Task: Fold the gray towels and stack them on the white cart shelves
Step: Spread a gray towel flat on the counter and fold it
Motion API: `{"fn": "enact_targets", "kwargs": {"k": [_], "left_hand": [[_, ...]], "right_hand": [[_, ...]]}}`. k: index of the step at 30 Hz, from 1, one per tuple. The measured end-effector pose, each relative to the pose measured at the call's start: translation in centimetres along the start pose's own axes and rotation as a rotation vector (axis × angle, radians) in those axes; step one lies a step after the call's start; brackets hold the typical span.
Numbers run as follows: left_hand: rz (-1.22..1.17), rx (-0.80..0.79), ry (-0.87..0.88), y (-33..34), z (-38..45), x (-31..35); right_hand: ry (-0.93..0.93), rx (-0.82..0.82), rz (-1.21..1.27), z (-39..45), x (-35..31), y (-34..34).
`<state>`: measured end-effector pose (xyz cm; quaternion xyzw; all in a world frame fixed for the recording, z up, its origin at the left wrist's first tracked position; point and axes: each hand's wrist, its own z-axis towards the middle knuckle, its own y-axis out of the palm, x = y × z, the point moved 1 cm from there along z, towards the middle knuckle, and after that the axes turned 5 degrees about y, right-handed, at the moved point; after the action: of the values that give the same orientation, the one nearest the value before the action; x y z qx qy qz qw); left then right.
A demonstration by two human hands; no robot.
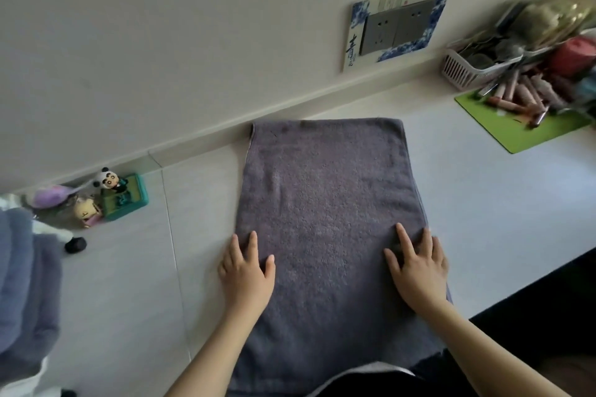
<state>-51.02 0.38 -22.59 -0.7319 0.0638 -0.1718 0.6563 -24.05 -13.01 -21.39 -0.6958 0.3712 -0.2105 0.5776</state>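
A gray towel (325, 190) lies flat on the white tabletop (483, 196), its long side running away from me toward the wall. My left hand (246, 271) rests palm down on the towel's left edge, fingers straight. On the towel's right edge my right hand (416, 267) presses flat, fingers spread. Neither hand grips the cloth. At the far left a stack of folded gray and blue towels (22, 284) shows partly; what it sits on is hidden.
Small toy figures (96, 200) and a green box (125, 196) stand at the wall on the left. A white basket (471, 68), cosmetics and a green mat (522, 129) crowd the right back corner. Wall sockets (400, 26) sit above. The table's dark edge (532, 287) runs at right.
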Motion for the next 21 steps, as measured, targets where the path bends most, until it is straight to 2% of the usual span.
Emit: {"fn": "enact_targets", "kwargs": {"k": [4, 6, 9, 13, 16, 19, 21], "left_hand": [[-0.079, 0.074, -0.029, -0.4, -3.7, -1.1], [-0.13, 0.055, -0.051, -0.5, -4.6, -1.7], [-0.272, -0.052, -0.2, -1.4, -5.8, -2.1], [-0.318, -0.119, -0.231, -1.8, -6.4, -2.8], [-0.474, -0.117, -0.243, -2.5, -6.5, -3.4], [-0.633, -0.24, -0.232, -2.8, -7.2, -3.6], [-0.7, -0.286, -0.21, -3.2, -7.7, -4.1]], "right_hand": [[0.136, 0.05, 0.12, -3.5, 2.1, 0.4], [0.144, 0.107, 0.186, -4.6, 3.0, 0.7], [0.161, 0.109, 0.178, -6.2, 3.7, 0.7], [0.064, 0.022, 0.291, -7.4, 4.3, 0.1], [-0.043, -0.051, 0.439, -8.2, 5.1, -0.6], [-0.186, -0.187, 0.542, -8.7, 5.8, -1.5], [-0.238, -0.203, 0.563, -9.1, 6.3, -2.0]]}}
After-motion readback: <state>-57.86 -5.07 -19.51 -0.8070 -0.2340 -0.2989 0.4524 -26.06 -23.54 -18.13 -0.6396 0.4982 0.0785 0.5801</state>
